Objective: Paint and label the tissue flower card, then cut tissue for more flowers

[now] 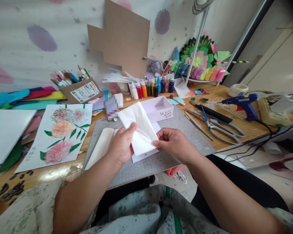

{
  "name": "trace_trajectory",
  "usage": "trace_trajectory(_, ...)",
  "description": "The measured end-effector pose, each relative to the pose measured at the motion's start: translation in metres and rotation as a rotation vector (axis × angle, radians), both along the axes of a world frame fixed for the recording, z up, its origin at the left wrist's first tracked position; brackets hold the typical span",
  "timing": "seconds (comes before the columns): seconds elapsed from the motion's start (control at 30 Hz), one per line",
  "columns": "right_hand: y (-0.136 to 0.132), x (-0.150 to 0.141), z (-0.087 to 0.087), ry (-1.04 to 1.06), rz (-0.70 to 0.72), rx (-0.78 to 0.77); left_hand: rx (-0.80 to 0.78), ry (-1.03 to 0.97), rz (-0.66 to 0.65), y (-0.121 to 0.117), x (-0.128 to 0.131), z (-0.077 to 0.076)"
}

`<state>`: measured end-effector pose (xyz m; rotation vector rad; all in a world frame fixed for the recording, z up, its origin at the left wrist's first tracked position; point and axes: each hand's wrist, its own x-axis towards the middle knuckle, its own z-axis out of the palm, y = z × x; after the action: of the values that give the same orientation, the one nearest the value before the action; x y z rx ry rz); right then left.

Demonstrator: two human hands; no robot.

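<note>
A folded sheet of thin white paper (140, 126), tissue-like, is held above the grey cutting mat (197, 136). My left hand (122, 143) grips its left side, thumb on top and the fingers underneath out of sight. At the lower right corner, my right hand (173, 143) pinches the same sheet between thumb and fingertips. Behind the sheet stands a shallow pale lilac box (162, 112) with handwriting on its front. A rolled or folded white paper (101, 146) lies on the mat left of my left hand.
Paint bottles (144, 89) line the back. At right lie large scissors (217, 125) and a blue glue gun (245, 104) with trailing cables. A flower picture (63, 133) lies left, near a carton of pens (81, 92). Dark small pieces (14, 191) lie at the front left.
</note>
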<state>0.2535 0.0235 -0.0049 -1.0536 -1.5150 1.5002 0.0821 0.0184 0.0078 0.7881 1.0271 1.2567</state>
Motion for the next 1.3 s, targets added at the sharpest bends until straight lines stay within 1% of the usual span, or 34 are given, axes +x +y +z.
trace_trajectory(0.07, 0.001, 0.0, 0.003, -0.058, 0.029, 0.097, 0.06, 0.05, -0.02, -0.003, -0.003, -0.001)
trace_trajectory(0.1, 0.002, 0.0, 0.004, -0.06, 0.024, 0.15, 0.108, 0.108, -0.036, -0.005, -0.004, -0.002)
trace_trajectory(0.17, 0.006, -0.004, 0.007, 0.019, -0.018, 0.22, 0.222, 0.305, -0.069, -0.009, -0.008, -0.002)
trace_trajectory(0.23, 0.009, -0.009, 0.01, 0.148, -0.053, 0.225, 0.324, 0.531, -0.097, -0.012, -0.01, -0.002)
trace_trajectory(0.3, 0.012, -0.013, 0.011, 0.239, -0.067, 0.212, 0.381, 0.667, -0.114, -0.013, -0.012, -0.001)
trace_trajectory(0.43, 0.015, -0.014, 0.013, 0.313, -0.123, 0.26, 0.391, 0.71, -0.135, -0.011, -0.013, 0.001)
trace_trajectory(0.6, 0.021, -0.017, 0.011, 0.417, -0.171, 0.268, 0.322, 0.802, -0.131, -0.008, -0.016, 0.0)
trace_trajectory(0.67, 0.026, -0.02, 0.01, 0.445, -0.167, 0.288, 0.326, 0.821, -0.129, -0.005, -0.018, -0.001)
trace_trajectory(0.77, 0.033, -0.022, 0.009, 0.476, -0.121, 0.326, 0.349, 0.849, -0.093, -0.001, -0.022, -0.001)
trace_trajectory(0.83, 0.037, -0.021, 0.011, 0.434, -0.075, 0.396, 0.341, 0.927, -0.042, 0.0, -0.026, -0.001)
trace_trajectory(0.9, 0.039, -0.018, 0.014, 0.301, -0.039, 0.543, 0.356, 1.05, 0.015, 0.001, -0.03, -0.001)
trace_trajectory(1.0, 0.038, -0.012, 0.022, 0.056, -0.023, 0.833, 0.491, 1.276, 0.107, 0.0, -0.034, 0.0)
trace_trajectory(1.1, 0.033, -0.01, 0.031, -0.105, -0.031, 1.045, 0.665, 1.441, 0.165, 0.001, -0.036, 0.003)
trace_trajectory(1.2, 0.03, -0.012, 0.036, -0.199, -0.035, 1.153, 0.766, 1.474, 0.161, 0.001, -0.036, 0.005)
trace_trajectory(1.3, 0.03, -0.013, 0.039, -0.229, -0.027, 1.175, 0.775, 1.474, 0.144, 0.0, -0.036, 0.005)
